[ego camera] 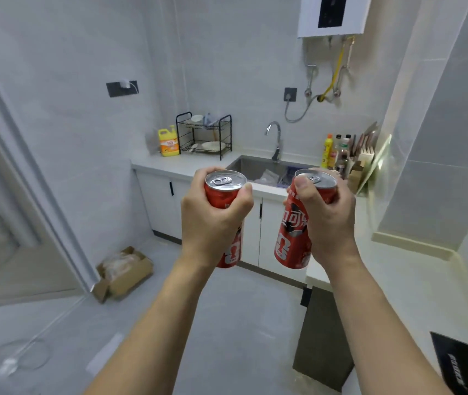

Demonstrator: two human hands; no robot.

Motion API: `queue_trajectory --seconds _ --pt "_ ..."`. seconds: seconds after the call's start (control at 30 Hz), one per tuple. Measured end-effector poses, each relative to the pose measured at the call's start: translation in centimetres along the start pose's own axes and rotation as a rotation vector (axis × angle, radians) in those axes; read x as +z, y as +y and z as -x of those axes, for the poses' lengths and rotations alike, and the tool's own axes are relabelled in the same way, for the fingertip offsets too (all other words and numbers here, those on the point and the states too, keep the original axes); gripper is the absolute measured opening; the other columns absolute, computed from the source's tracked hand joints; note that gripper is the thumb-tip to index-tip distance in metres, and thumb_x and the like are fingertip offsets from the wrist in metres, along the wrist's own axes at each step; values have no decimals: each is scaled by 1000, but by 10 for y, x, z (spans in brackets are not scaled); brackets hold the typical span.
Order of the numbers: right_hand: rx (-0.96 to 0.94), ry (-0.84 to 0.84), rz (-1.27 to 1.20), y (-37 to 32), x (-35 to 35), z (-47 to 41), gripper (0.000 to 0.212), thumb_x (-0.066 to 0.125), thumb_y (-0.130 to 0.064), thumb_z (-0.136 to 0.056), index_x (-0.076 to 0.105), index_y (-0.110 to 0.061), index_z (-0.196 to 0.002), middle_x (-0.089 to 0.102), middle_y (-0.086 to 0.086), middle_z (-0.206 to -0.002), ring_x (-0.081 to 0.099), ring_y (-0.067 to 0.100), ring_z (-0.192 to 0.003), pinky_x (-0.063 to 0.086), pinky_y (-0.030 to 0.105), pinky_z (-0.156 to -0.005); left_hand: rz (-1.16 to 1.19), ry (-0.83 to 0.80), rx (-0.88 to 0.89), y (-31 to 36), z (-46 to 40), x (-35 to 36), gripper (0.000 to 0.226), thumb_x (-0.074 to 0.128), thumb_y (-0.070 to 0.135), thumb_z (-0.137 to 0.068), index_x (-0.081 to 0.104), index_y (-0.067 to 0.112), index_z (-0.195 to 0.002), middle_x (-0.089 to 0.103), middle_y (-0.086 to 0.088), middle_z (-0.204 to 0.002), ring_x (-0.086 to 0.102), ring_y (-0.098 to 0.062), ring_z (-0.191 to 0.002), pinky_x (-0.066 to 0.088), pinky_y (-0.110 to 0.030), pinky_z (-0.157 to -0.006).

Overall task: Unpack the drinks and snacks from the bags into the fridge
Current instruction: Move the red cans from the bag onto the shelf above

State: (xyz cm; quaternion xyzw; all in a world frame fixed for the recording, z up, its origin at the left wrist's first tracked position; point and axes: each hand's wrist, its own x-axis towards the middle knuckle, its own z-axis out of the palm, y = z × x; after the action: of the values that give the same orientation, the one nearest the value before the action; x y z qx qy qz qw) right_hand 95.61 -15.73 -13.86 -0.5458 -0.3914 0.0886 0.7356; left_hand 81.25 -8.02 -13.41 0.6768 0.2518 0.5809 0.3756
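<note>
My left hand (211,215) grips a red cola can (225,185) around its upper body, and the silver top with its pull tab faces me. My right hand (328,218) holds a second red cola can (292,238), thumb pressed on the rim, with the can tilted slightly left. Both cans are held at chest height in front of the kitchen counter. No fridge and no bags are in view.
A white counter (170,166) with a steel sink (258,169) and a tap lies ahead. A dish rack (203,135) and a yellow detergent bottle (168,142) stand at its left. Bottles crowd the right corner. A cardboard box (124,272) sits on the floor at the left.
</note>
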Motion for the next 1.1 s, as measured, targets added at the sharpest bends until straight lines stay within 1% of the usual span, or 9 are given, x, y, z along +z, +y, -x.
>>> queue_trajectory --seconds 0.1,0.2,0.37,0.5,0.6,0.67,0.77,0.93,1.1 --pt "10 -111 -56 1 36 0 39 67 -55 -67 62 -26 -93 68 5 -90 68 28 -87 58 49 -80 -72 97 3 -2 -2 -32 32 73 29 -75 59 17 -102 66 11 -83 66 -7 -75 51 -16 -59" --pt "14 -217 -121 0 73 6 37 68 -51 -70 63 -22 -92 67 5 -86 67 31 -84 59 50 -77 -128 197 -13 -2 0 -68 28 73 28 -75 60 18 -97 66 14 -79 66 -6 -72 49 -15 -58" --pt "57 -385 -255 -8 141 27 31 71 -46 -71 62 -21 -87 67 13 -86 67 36 -82 57 52 -76 -265 374 -7 4 12 -134 25 77 19 -78 61 12 -96 65 9 -78 64 -5 -70 47 -12 -57" --pt "94 -501 -329 -15 191 54 34 73 -47 -68 64 -23 -90 69 13 -89 68 37 -84 57 56 -78 -340 478 -4 12 25 -186 27 73 29 -74 61 18 -95 66 10 -78 65 -5 -70 48 -14 -58" --pt "152 -565 -381 -24 225 77 41 74 -46 -67 65 -18 -95 70 13 -90 69 34 -83 57 56 -79 -393 559 1 21 38 -224 31 72 40 -70 60 21 -93 66 14 -78 65 -5 -70 48 -14 -58" --pt "156 -605 -411 -31 245 92 34 73 -45 -68 65 -21 -90 70 12 -86 68 33 -79 57 54 -77 -436 597 5 27 46 -249 31 69 45 -68 59 26 -90 65 16 -79 64 -5 -71 48 -14 -59" --pt "159 -677 -461 -44 277 118 20 73 -44 -68 67 -30 -81 69 8 -81 67 34 -77 57 55 -76 -496 661 14 34 59 -286 30 68 46 -68 58 26 -89 65 17 -78 63 -3 -69 48 -12 -58" --pt "176 -793 -499 -64 325 163 34 73 -46 -67 66 -25 -92 70 9 -89 69 33 -83 57 54 -79 -586 756 23 46 84 -344 39 68 49 -68 59 20 -93 65 15 -78 64 -6 -71 49 -16 -61" --pt "166 -883 -541 -85 373 211 26 74 -46 -68 66 -32 -87 71 10 -91 69 34 -86 56 56 -82 -653 832 22 60 110 -400 37 67 50 -69 59 23 -92 65 17 -81 64 -5 -74 49 -14 -62"
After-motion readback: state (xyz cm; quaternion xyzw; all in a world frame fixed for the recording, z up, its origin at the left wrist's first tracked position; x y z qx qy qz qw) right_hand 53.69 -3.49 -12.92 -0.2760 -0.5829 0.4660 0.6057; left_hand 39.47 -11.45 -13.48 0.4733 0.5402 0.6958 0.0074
